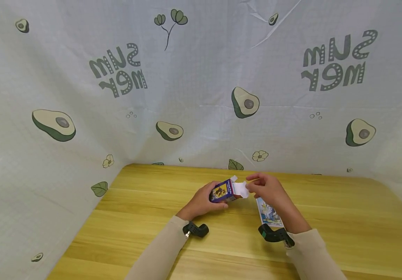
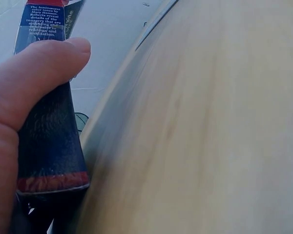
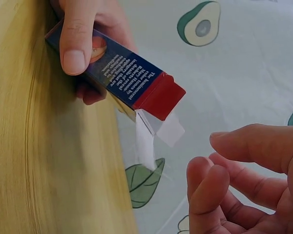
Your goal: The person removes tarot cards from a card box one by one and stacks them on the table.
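My left hand (image 1: 201, 203) grips a dark blue and red card box (image 1: 221, 191) with a yellow picture panel, holding it tilted over the table. Its end facing right has the flaps up, showing a white inner flap (image 1: 241, 189) and, in the right wrist view, a red flap (image 3: 163, 96). In the left wrist view the thumb (image 2: 49, 63) lies across the printed narrow side. Beside the flaps is my right hand (image 1: 269, 190), fingers loosely bent, holding nothing; the right wrist view shows it apart from the box. Below it lies an illustrated card (image 1: 270, 214), partly covered by the right wrist; whether it tops a stack, I cannot tell.
The wooden table (image 1: 145, 241) carries everything. A pale cloth (image 1: 201, 77) printed with avocados hangs behind it and along the left side. Black wrist cameras (image 1: 197, 230) sit on both forearms.
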### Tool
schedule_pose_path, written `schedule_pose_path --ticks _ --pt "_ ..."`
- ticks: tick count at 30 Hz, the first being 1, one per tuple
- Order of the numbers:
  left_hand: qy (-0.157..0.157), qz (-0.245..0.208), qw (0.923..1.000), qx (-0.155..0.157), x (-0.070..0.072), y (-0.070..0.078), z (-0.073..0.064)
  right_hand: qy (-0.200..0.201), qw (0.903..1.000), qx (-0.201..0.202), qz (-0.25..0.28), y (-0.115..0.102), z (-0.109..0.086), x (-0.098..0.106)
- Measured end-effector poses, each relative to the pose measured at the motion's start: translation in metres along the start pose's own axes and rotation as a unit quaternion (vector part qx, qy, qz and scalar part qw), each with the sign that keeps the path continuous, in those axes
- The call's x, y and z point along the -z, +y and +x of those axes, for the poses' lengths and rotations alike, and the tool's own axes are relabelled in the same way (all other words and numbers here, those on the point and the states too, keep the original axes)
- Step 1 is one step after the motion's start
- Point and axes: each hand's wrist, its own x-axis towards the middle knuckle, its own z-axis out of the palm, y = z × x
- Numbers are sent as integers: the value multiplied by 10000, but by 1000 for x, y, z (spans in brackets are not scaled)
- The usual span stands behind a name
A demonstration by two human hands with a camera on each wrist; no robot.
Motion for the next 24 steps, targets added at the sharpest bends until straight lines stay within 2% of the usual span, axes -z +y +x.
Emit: schedule_pose_path --ticks 9,24 --pt "-4 -53 10000 32 0 -2 0 -77 10000 18 -36 -5 1 -6" --pt "-48 -28 9999 136 1 -4 2 -97 9998 -186 -77 0 6 -23"
